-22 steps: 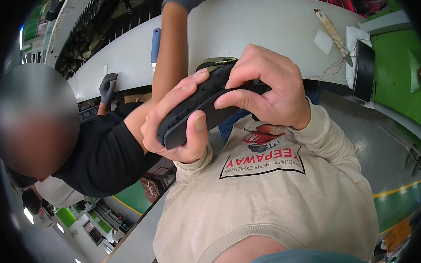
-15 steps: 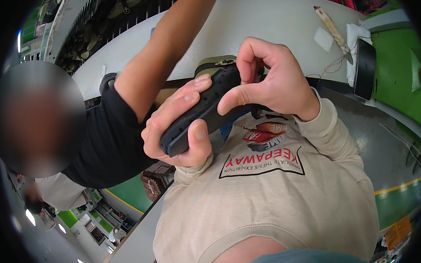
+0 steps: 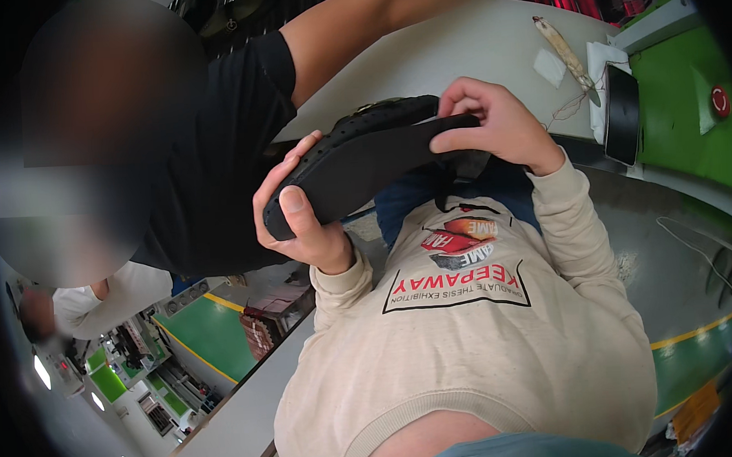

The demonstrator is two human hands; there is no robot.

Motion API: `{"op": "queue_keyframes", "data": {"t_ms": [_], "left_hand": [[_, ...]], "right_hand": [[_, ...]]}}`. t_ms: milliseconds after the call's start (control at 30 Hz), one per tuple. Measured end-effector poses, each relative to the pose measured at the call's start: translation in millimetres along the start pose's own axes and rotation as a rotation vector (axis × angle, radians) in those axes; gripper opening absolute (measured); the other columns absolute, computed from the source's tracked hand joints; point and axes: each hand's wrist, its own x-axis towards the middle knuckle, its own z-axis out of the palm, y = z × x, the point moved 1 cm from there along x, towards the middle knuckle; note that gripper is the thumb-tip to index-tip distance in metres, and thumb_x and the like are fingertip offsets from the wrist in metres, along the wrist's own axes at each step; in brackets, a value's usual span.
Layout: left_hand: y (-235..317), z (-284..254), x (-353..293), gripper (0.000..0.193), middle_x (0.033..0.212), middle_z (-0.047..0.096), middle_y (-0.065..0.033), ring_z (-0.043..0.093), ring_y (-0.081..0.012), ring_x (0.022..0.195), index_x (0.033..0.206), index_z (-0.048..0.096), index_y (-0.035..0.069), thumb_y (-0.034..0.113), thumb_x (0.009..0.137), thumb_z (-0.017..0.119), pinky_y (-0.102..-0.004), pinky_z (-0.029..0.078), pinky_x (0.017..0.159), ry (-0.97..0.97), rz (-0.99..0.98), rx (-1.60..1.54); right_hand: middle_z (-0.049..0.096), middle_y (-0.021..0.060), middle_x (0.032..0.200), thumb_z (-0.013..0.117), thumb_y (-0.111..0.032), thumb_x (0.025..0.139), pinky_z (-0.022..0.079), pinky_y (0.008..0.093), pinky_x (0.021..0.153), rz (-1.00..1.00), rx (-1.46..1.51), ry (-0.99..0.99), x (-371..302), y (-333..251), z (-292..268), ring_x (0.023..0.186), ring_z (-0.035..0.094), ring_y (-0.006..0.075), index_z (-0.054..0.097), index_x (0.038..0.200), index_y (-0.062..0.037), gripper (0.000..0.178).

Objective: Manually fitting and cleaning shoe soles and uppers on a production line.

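Both hands hold a dark shoe above my lap, its perforated black side along the far edge. Against it lies a smooth, flat black sole piece, its broad face toward me. My left hand is closed round the left end, thumb on the flat face and fingers behind. At the other end my right hand pinches the tip of the sole piece, which stands a little apart from the shoe there. The far side of the shoe is mostly hidden.
A co-worker's bare arm reaches across the pale worktable just beyond the shoe. To the right lie a worn-handled tool, a white scrap and a dark flat panel beside a green machine with a red button.
The shoe has turned so its flat black face shows broadly and its olive strap part is hidden. My right hand has shifted right. The co-worker has leaned in, arm reaching further right.
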Motion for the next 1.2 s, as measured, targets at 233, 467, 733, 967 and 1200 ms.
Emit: {"op": "queue_keyframes", "data": {"t_ms": [233, 467, 733, 967, 1200], "left_hand": [[-5.8, 16.9, -45.9, 0.047, 0.129, 0.071, -0.0322, 0.071, -0.0386, 0.121, 0.13, 0.063, -0.012, 0.029, 0.109, 0.057, -0.0475, 0.054, 0.11, 0.088, -0.251, -0.18], [-48.9, 34.2, -62.2, 0.047, 0.154, 0.056, -0.0249, 0.06, -0.0344, 0.138, 0.156, 0.044, -0.006, 0.012, 0.113, 0.052, -0.0455, 0.05, 0.114, -0.305, -0.501, -0.239], [-114.2, 110.8, 3.8, 0.078, 0.152, 0.051, -0.0195, 0.057, -0.0277, 0.135, 0.161, 0.031, 0.001, 0.038, 0.104, 0.069, -0.0419, 0.048, 0.113, -0.426, -0.482, -0.487], [-26.6, 121.8, 39.3, 0.08, 0.155, 0.05, -0.0159, 0.056, -0.0288, 0.133, 0.159, 0.043, -0.001, 0.031, 0.093, 0.076, -0.0425, 0.047, 0.112, -0.416, 0.149, -0.12], [54.2, 100.0, 76.5, 0.092, 0.133, 0.06, -0.0165, 0.062, -0.0294, 0.117, 0.158, 0.042, -0.001, 0.018, 0.082, 0.089, -0.0419, 0.054, 0.103, -0.378, 0.348, 0.033]], "right_hand": [[0.072, 0.0023, 0.116, 0.078, -0.006, 0.097, 0.058, 0.0231, 0.079, 0.01, 0.523, 0.249, -18.9, 15.7, -24.4, 0.101, 0.07, 0.0097, 0.059, 0.138, -0.0073, 0.046], [0.077, 0.0074, 0.103, 0.087, -0.007, 0.09, 0.056, 0.0263, 0.082, -0.195, 0.558, 0.459, 4.2, -20.2, -31.2, 0.094, 0.073, 0.0115, 0.061, 0.128, -0.0003, 0.047], [0.075, 0.0041, 0.105, 0.092, -0.02, 0.087, 0.055, 0.0305, 0.086, -0.393, 0.278, 0.405, 3.4, -46.8, -12.2, 0.095, 0.069, 0.0124, 0.068, 0.117, -0.0022, 0.042], [0.071, 0.0071, 0.105, 0.093, -0.039, 0.084, 0.056, 0.0326, 0.081, -0.491, 0.053, 0.449, -38.0, -81.5, -14.1, 0.091, 0.067, 0.0172, 0.068, 0.12, -0.003, 0.056], [0.066, 0.0055, 0.105, 0.099, -0.04, 0.074, 0.052, 0.0336, 0.075, -0.837, -0.302, 0.586, -52.3, -118.5, -9.6, 0.097, 0.061, 0.0236, 0.067, 0.122, -0.007, 0.066]]}}
